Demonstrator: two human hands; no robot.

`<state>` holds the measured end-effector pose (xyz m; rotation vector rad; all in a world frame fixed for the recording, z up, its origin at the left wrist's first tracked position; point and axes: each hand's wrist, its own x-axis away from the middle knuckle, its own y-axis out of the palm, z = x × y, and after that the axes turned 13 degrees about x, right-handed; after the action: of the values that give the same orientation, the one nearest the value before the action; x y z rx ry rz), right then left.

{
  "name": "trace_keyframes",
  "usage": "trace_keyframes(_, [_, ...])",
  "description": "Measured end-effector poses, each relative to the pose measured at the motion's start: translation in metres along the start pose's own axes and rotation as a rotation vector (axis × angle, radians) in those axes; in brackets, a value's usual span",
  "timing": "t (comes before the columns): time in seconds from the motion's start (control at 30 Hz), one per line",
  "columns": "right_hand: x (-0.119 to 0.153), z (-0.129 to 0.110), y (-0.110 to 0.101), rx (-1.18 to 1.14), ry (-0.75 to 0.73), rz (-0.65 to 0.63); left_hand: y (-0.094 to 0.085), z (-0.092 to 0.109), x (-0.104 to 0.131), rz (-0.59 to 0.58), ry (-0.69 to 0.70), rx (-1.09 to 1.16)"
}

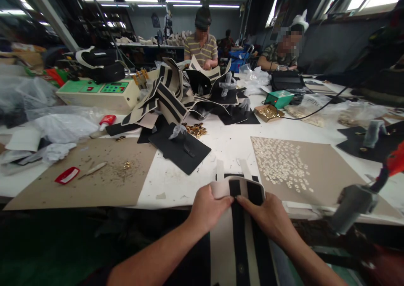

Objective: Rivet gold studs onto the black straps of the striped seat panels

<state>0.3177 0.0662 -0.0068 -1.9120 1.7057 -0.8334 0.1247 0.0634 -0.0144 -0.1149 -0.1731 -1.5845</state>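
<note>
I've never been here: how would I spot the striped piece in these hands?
Find the white table and look at its near edge, just right of centre. There, between the left hand and right hand, is a long cream-and-black striped piece. Similar striped pieces lie heaped farther back; this one is gripped by both hands, thumbs near its far end.

The left forearm [154, 250] and right forearm [304, 252], both bare, slant up and inward from below. The left grip [205, 207] and right grip [271, 214] are clamped, thumbs [224, 203] stretched toward each other, tips nearly meeting; the other fingers [205, 191] are mostly hidden.
</note>
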Motion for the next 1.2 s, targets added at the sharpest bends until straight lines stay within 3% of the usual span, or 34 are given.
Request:
trace_keyframes(0.13, [-0.032, -0.007, 0.010, 0.143, -0.011, 0.052, -0.011, 0.003, -0.039, -0.010, -0.022, -0.092])
trace_keyframes(0.3, [-0.047, 0.000, 0.018, 0.325, -0.011, 0.059, -0.012, -0.004, -0.058, -0.019, -0.027, -0.132])
trace_keyframes(0.47, [-0.053, 0.003, 0.020, 0.425, -0.013, 0.055, -0.012, -0.006, -0.064, -0.051, -0.014, -0.129])
trace_keyframes(1.2, [-0.064, -0.003, 0.023, 0.622, 0.012, 0.027, -0.011, -0.003, -0.068, 0.006, -0.025, -0.113])
